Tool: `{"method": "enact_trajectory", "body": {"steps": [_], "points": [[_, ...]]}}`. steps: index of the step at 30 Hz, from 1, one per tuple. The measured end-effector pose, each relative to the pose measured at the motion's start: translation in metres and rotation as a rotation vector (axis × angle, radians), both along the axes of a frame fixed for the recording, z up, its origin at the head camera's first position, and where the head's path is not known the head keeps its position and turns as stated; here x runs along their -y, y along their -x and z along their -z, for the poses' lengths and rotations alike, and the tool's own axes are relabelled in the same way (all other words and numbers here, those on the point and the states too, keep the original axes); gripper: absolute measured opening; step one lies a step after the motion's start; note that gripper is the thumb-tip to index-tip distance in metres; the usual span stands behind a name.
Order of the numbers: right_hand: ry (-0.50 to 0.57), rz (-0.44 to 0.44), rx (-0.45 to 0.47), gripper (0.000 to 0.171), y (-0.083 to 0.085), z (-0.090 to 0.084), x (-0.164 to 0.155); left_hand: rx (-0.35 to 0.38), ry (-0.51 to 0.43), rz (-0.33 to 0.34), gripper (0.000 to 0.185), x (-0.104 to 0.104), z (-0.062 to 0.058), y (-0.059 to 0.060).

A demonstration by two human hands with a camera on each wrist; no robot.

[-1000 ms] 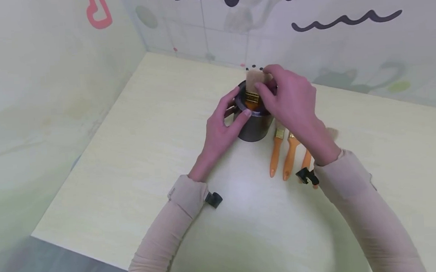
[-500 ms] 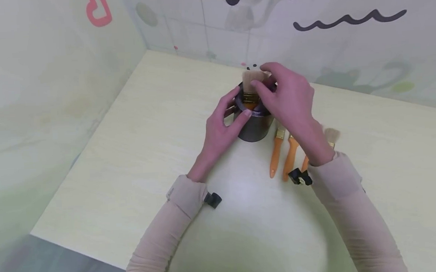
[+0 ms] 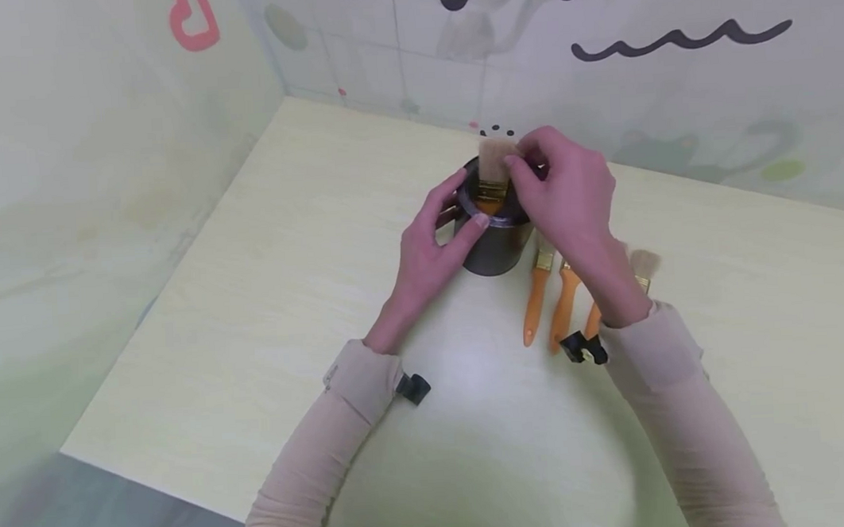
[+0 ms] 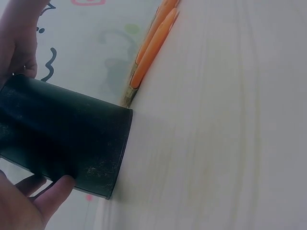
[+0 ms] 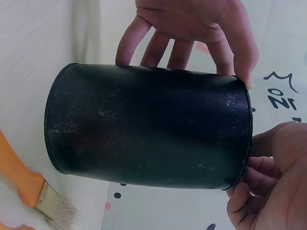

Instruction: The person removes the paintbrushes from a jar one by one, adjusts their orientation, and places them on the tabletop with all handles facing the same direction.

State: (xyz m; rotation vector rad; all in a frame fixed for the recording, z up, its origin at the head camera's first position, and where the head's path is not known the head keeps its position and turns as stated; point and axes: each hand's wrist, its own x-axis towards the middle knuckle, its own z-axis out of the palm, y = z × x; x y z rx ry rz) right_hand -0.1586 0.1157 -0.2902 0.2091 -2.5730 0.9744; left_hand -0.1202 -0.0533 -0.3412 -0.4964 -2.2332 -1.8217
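A dark metal can (image 3: 495, 252) stands upright on the table near the wall. My left hand (image 3: 428, 243) holds it from the left, thumb at the rim and fingers spread along its side, as the right wrist view shows on the can wall (image 5: 148, 124). A paintbrush (image 3: 495, 160) stands in the can, pale bristles up, its orange handle going down inside and mostly hidden. My right hand (image 3: 568, 188) pinches the right edge of these bristles between thumb and fingers, just above the rim. In the right wrist view the right hand (image 5: 278, 177) overlaps the rim.
Several orange-handled paintbrushes lie right of the can, among them a narrow brush (image 3: 535, 305) and another brush (image 3: 564, 308). One more, with wide bristles (image 3: 646, 263), is partly hidden under the right forearm. A printed wall (image 3: 671, 99) rises behind the pale table (image 3: 266, 303).
The brush in the can tipped slightly left, then back right. My right hand shifted a little with it, and its thumb now lies nearer the bristles' right edge. My left hand stayed on the can.
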Motion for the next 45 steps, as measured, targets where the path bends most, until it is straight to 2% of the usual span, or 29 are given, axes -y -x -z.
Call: {"method": "enact_trajectory", "body": {"steps": [5,12,22,28,31,37,45], "points": [[0.067,-0.011,-0.057,0.02,-0.003,0.004,-0.004,-0.003,0.008,-0.007,0.054,0.0,0.001,-0.001],[0.137,-0.02,-0.067,0.018,-0.009,-0.006,-0.009,0.002,0.004,-0.013,0.054,0.001,0.003,-0.001],[0.231,-0.06,-0.182,0.015,-0.011,-0.009,-0.013,-0.021,-0.014,-0.013,0.053,-0.001,0.003,-0.001],[0.27,-0.146,-0.326,0.012,-0.01,-0.011,-0.015,0.003,-0.005,-0.011,0.054,0.0,0.002,-0.001],[0.294,-0.162,-0.382,0.012,-0.01,-0.014,-0.015,-0.002,-0.004,-0.011,0.054,0.0,0.001,-0.001],[0.42,-0.129,-0.414,0.013,-0.013,-0.023,-0.017,0.002,-0.019,-0.015,0.054,0.001,0.0,-0.002],[0.502,-0.08,-0.524,0.018,-0.017,-0.038,-0.027,-0.004,-0.029,-0.002,0.055,0.0,0.0,-0.001]]}}
